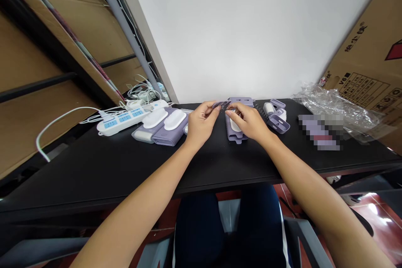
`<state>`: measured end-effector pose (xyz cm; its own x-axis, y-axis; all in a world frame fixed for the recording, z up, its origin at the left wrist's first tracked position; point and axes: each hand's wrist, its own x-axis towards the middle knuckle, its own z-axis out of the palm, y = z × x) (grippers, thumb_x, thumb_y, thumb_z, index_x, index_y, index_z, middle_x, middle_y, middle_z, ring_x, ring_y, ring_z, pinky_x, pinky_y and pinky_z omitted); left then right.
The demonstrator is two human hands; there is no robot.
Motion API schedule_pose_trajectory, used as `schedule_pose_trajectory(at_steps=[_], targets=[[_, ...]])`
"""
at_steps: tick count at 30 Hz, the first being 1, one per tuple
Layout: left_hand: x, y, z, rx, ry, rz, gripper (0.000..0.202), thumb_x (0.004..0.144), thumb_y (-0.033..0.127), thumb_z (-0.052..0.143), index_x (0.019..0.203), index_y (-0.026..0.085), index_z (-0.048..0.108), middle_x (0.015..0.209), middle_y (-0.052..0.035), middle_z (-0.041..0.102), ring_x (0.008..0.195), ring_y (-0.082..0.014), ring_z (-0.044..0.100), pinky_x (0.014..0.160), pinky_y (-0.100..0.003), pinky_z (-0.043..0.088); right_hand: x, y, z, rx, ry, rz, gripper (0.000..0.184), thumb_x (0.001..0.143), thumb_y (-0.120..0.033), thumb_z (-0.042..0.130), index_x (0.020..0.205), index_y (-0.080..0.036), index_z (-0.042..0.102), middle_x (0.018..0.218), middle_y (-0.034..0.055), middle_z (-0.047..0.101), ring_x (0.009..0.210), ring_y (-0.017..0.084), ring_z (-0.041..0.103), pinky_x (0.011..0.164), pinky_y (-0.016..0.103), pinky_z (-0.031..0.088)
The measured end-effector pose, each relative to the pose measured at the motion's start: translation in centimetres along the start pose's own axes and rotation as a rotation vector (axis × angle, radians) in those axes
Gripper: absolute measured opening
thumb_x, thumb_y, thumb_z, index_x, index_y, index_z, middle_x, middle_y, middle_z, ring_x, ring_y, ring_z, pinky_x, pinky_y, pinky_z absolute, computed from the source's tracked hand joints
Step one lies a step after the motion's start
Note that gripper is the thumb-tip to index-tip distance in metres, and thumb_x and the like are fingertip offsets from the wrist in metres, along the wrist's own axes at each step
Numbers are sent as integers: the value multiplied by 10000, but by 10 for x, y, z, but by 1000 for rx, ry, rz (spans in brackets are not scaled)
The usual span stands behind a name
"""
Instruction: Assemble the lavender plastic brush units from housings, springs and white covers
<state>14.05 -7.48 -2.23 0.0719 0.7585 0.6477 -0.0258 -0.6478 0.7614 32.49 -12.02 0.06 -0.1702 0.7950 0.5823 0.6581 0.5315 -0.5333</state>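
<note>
My left hand [201, 123] pinches a small purple plastic part [220, 104] between thumb and fingers, above the table. Close beside it is my right hand [246, 119], its thumb and fingers closed together; what they hold, if anything, is too small to make out. Thin dark wire shows between the two hands. Under my right hand lies a purple housing [237, 136] with a white oval piece, partly hidden by the fingers. Behind it a flat purple part [241, 101] rests near the wall. Fine coil springs [260, 111] lie just right of my right hand.
Purple-and-white units [169, 127] lie left of my hands, beside a white power strip [127, 118] with cables. Several small purple and white parts [278, 121] sit to the right. Clear plastic wrap [342, 109] and a large carton [367, 54] stand farther right on the black table [119, 167].
</note>
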Motion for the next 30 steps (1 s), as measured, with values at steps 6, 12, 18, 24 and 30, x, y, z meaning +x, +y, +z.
schedule_pose_trajectory(at_steps=[6, 12, 18, 24, 30], targets=[[-2, 1, 0, 24, 12, -15, 262, 923, 383, 745, 1089, 182, 783, 1027, -64, 845, 989, -208, 803, 891, -301, 614, -1, 0, 1, 21, 10, 15, 308, 1058, -473, 572, 1118, -200, 701, 835, 19, 716, 731, 176, 618, 752, 296, 439], [-1, 2, 0, 33, 29, -12, 268, 920, 392, 747, 1080, 181, 787, 1022, -65, 845, 988, -212, 802, 888, -306, 617, -1, 0, 1, 19, 6, 42, 321, 1061, -495, 555, 1096, -209, 697, 825, 15, 711, 722, 175, 609, 747, 298, 428], [-2, 2, 0, 34, 20, -12, 273, 920, 399, 747, 1078, 181, 791, 1031, -66, 844, 990, -215, 799, 902, -319, 616, -1, -1, 0, 31, -11, 37, 329, 1067, -495, 542, 1105, -204, 692, 830, 12, 709, 721, 169, 606, 727, 291, 411], [-2, -2, -1, 33, 12, -24, 260, 922, 400, 752, 1075, 193, 793, 1025, -55, 843, 969, -203, 792, 895, -309, 600, -2, -1, 1, 32, -14, 46, 331, 1070, -502, 542, 1099, -207, 690, 834, 9, 708, 725, 166, 607, 725, 289, 401], [-2, -2, -1, 66, 17, -10, 274, 933, 415, 736, 1082, 191, 788, 1006, -53, 839, 951, -199, 785, 870, -306, 595, -2, -3, 1, 23, -22, 57, 329, 1073, -506, 536, 1089, -212, 685, 760, -10, 674, 695, 169, 601, 702, 289, 392]])
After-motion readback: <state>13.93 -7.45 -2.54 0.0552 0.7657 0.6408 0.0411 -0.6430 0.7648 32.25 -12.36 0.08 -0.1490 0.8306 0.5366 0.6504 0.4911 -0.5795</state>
